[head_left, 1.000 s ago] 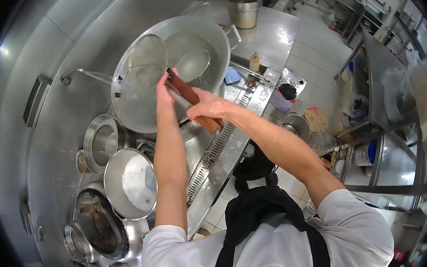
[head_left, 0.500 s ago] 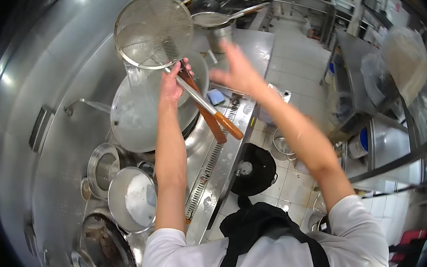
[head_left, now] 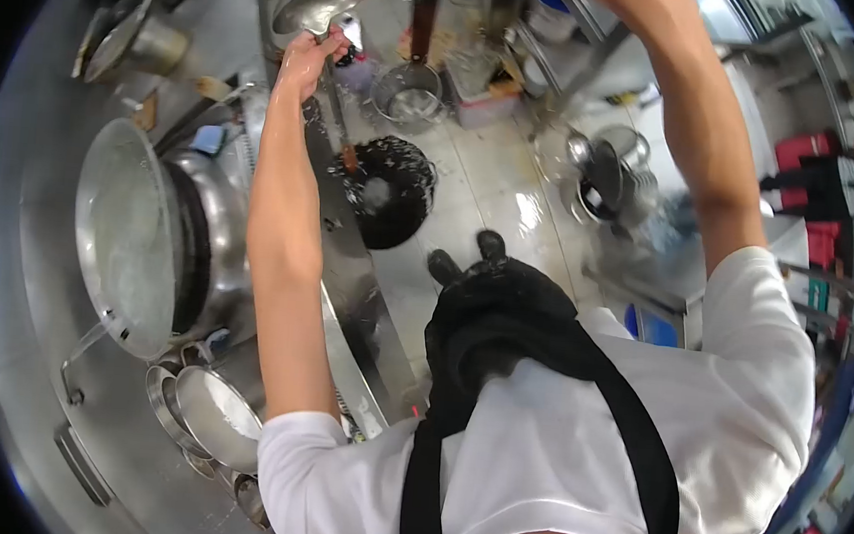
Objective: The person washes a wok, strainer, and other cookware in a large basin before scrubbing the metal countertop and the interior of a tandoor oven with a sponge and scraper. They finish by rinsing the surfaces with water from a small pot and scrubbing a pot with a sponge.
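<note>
A steel cooking range ran along the left of a wet-floored kitchen, a large wok (head_left: 134, 234) sitting in its burner ring. The left hand (head_left: 306, 57) was raised and clamped on the shaft of a ladle (head_left: 317, 2), whose bowl stood just above the fist. The right hand reached out of view past the top edge, so its grip could not be told.

Commercial kitchen: steel wok (head_left: 129, 233) station, stacked bowls (head_left: 210, 416), tiled floor (head_left: 493, 192).

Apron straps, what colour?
Black, over a white shirt; the apron straps show in the head view.
</note>
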### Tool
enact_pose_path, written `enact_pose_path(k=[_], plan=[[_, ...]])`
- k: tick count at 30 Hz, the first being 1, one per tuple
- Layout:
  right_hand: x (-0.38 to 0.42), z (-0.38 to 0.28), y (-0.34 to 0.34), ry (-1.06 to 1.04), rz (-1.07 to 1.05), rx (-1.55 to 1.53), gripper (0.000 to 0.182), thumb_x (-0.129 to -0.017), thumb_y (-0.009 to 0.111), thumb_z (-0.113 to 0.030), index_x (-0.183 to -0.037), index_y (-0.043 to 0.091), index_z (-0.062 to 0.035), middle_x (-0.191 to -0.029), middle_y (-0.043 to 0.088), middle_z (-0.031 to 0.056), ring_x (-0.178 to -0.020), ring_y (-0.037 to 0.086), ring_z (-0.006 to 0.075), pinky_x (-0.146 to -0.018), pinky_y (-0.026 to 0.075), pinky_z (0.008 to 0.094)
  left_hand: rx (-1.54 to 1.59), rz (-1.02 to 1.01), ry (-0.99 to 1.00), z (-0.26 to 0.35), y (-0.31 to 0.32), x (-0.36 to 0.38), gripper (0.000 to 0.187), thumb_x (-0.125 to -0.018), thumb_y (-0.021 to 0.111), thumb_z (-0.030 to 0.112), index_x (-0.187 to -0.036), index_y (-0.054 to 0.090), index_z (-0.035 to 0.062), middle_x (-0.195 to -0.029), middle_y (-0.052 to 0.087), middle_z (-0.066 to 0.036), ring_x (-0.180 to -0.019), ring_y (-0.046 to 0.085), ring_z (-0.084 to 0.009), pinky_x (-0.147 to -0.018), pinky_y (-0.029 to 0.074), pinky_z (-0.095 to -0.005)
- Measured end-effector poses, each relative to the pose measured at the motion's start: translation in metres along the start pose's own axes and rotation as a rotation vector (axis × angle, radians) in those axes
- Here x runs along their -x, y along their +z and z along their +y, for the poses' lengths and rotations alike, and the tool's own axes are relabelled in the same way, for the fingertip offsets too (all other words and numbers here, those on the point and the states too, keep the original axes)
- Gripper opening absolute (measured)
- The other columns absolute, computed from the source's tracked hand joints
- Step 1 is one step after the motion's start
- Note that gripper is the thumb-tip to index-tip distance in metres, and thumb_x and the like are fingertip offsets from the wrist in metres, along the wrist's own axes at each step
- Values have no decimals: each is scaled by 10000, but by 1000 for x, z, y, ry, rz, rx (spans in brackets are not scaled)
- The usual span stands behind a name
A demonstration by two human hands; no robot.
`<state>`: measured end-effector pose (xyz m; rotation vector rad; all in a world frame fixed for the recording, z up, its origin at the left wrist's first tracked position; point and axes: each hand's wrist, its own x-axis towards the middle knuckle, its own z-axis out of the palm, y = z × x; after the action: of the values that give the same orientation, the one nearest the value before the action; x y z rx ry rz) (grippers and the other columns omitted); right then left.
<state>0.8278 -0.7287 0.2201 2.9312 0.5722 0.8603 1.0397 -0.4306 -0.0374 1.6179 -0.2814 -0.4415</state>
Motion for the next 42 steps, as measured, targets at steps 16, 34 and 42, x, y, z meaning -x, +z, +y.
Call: enact_pose_path(k=[16, 34, 42], plan=[[473, 49, 14, 1219, -87, 370, 301, -991, 488, -263, -1177, 632, -75, -825, 666, 295, -793, 639, 508, -719, 514, 569, -631, -166, 380, -204, 144, 18, 486, -758, 761, 56, -1224, 629, 15, -1137, 703, -182, -1109, 664, -298, -956, 486, -353], [483, 62, -4, 1155, 84, 674, 300, -995, 461, -287, -1135, 662, -115, -860, 702, 235, -813, 663, 476, -724, 535, 537, -709, 46, -60, -238, 98, 123, 384, -821, 709, 135, -1159, 624, -26, -1127, 686, -245, -1092, 653, -378, -919, 491, -413], [540, 123, 67, 1135, -58, 516, 232, -971, 452, -226, -1072, 604, -82, -887, 691, 256, -817, 656, 492, -719, 525, 561, -630, 5, -44, -283, 101, 174, 429, -789, 729, 45, -1194, 597, -2, -1090, 702, -206, -1064, 670, -361, -927, 510, -406]])
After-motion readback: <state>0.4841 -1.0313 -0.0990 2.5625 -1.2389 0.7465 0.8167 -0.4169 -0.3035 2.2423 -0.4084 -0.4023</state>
